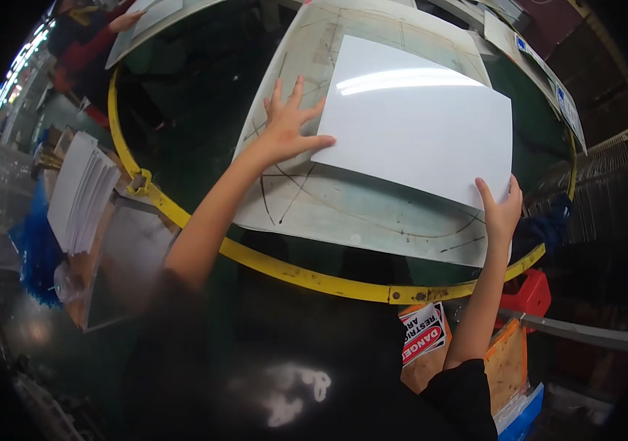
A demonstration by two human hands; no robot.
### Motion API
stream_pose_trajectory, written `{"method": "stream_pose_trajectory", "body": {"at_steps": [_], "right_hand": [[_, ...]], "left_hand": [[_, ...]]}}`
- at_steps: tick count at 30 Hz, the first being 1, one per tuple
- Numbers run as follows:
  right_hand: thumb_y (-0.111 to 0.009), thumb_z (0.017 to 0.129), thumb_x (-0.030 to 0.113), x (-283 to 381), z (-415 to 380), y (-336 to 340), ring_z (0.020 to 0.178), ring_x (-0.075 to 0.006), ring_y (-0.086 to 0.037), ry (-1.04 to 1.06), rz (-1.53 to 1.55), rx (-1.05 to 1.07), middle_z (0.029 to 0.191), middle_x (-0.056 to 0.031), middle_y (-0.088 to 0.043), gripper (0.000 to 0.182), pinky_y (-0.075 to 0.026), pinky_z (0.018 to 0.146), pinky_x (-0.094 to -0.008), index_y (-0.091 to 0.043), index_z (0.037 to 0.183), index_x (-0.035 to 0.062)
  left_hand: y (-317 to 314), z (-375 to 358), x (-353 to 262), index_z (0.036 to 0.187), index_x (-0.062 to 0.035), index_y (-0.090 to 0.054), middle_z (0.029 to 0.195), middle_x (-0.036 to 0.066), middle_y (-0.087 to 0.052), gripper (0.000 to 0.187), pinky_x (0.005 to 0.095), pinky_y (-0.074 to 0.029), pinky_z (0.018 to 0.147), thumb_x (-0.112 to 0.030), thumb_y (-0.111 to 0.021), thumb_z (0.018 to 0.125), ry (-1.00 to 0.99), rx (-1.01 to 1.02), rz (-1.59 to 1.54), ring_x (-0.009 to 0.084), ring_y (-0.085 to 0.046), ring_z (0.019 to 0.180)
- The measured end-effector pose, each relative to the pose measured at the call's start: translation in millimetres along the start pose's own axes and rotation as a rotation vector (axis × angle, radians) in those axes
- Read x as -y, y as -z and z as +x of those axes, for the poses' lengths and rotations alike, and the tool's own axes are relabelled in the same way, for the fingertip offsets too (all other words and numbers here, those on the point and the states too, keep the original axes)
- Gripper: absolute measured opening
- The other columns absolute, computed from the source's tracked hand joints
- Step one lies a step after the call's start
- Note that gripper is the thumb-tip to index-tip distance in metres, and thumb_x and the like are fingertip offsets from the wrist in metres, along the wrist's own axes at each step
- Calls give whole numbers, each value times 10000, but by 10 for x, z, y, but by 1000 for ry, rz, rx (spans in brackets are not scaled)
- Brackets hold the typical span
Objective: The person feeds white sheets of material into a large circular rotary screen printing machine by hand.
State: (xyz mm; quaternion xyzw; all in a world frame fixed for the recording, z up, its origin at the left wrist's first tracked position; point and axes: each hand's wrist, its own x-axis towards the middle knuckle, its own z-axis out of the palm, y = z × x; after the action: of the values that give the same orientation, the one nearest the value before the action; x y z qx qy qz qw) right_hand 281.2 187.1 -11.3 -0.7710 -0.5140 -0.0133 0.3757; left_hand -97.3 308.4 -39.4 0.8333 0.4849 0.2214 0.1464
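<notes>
A glossy white sheet (417, 125) lies over a pale, stained platen (292, 209) marked with dark lines. My left hand (290, 125) is at the sheet's left side, fingers spread, the thumb touching its near left corner. At the near right corner, my right hand (502, 209) grips the sheet, with the thumb at the front edge and the fingers along the right side. The sheet's front edge casts a shadow on the platen. A band of light reflects across its far part.
A yellow curved rail (307, 278) runs between my body and the platen. Stacked white sheets (82, 195) stand at the left by a blue bundle (35, 250). A danger sign (424, 334) and a red object (528, 292) are at the lower right. Another person's hand (127, 20) holds a sheet at upper left.
</notes>
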Motion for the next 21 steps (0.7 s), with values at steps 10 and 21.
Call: {"method": "stream_pose_trajectory", "body": {"at_steps": [10,21], "right_hand": [[-781,639,411,-68,160,-533,1108,-347,-477,36,-88,74,1174,-235,-482,837,-371,953,-393,-445,1212,-99],[-785,628,408,-134,224,-612,1068,-360,-498,54,-129,107,1125,-244,-514,796,-390,926,-396,-484,1162,-101]], "left_hand": [[-169,137,422,1267,-210,-541,1485,247,-3,813,689,98,958,-672,-648,607,103,83,31,491,197,1311],[-126,166,390,1239,-242,-567,1515,146,-11,778,733,94,918,-686,-628,603,112,86,202,486,156,1323]]}}
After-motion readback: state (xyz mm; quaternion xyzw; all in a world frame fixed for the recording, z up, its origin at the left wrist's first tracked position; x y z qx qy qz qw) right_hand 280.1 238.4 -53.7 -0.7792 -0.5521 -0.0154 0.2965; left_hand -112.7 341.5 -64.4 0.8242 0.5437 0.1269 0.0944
